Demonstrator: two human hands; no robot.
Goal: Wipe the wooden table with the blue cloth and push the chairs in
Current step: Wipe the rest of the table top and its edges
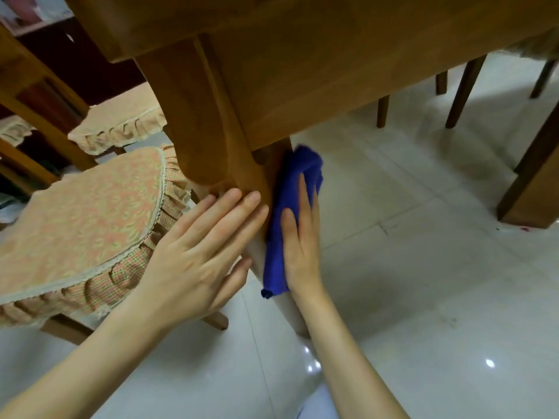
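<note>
I look down along a corner leg of the wooden table (317, 95), whose underside and apron fill the top of the view. My right hand (301, 237) presses the folded blue cloth (287, 207) flat against the right side of the table leg (260, 182). My left hand (205, 252) lies with fingers spread and flat on the left side of the same leg, holding nothing. A chair with a frilled orange seat cushion (81, 228) stands just left of the leg, touching my left wrist area.
A second cushioned chair (121, 119) stands further back on the left. Dark wooden legs (465, 89) of other chairs rise at the upper right, and another thick table leg (532, 176) stands at the right edge. Glossy white floor tiles (423, 267) spread below.
</note>
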